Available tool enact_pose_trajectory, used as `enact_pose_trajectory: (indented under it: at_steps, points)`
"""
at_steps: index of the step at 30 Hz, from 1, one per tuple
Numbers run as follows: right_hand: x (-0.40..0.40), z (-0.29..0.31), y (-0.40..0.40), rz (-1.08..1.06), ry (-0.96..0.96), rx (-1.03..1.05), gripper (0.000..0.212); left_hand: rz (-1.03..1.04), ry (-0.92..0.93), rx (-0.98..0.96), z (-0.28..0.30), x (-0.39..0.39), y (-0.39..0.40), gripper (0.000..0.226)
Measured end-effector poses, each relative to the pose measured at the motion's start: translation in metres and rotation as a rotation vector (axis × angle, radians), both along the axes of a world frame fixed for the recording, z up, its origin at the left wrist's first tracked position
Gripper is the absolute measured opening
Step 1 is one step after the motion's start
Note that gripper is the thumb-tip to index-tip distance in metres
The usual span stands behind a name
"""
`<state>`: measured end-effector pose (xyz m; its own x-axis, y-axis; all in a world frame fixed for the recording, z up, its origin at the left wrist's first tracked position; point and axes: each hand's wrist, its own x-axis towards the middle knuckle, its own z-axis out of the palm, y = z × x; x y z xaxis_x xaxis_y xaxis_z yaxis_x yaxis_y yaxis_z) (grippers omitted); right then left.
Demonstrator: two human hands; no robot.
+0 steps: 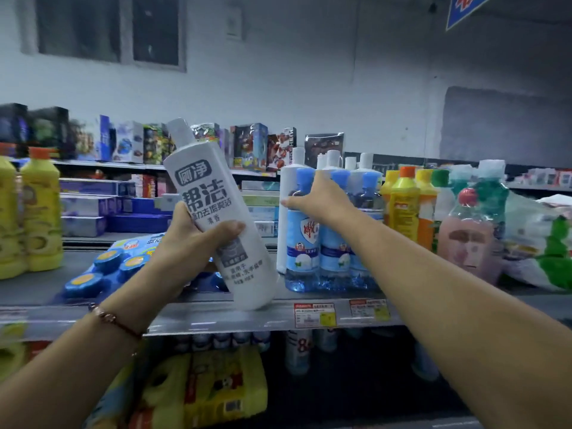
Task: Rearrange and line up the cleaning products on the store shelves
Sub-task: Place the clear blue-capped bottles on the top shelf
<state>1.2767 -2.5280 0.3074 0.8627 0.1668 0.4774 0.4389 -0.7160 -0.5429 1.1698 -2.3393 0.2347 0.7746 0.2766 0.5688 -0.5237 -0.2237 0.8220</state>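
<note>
- tall white plastic cleaner bottle with dark printed label (216, 218): held in front of the grey metal shelf (216, 314), tilted, cap up-left, base down-right near the shelf lip.
- left hand (192, 236): thumb and fingers curled round the bottle's middle.
- right hand (318, 201): fingers straight and together, resting on the row of clear blue-capped bottles (328, 236); a matching white bottle (286, 193) stands at the row's left end.
- judgement: the open shelf spot lies right of the held bottle's base, beside that row; left hand is nearer.

The white bottle (216, 212) at twelve o'clock reads "厕净", "帮洁" and "清香"; the shelf price tags (314, 314) at five o'clock seem too blurred to read.
</note>
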Motion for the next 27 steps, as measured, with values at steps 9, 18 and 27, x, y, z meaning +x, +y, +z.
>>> enact_pose_trajectory:
  at_steps: [9,18,27]
  points:
    - [-0.011,-0.006,-0.037,0.197,-0.143,-0.047,0.069,0.054,-0.029,0.087,0.004,0.001,-0.010,0.029]
    - [-0.025,-0.012,-0.121,0.395,-0.282,0.268,0.046,0.026,0.003,0.111,0.016,0.046,-0.044,0.052]
    - [-0.051,-0.039,-0.162,0.532,-0.209,0.303,0.037,-0.064,0.095,0.221,0.008,0.097,-0.072,0.060]
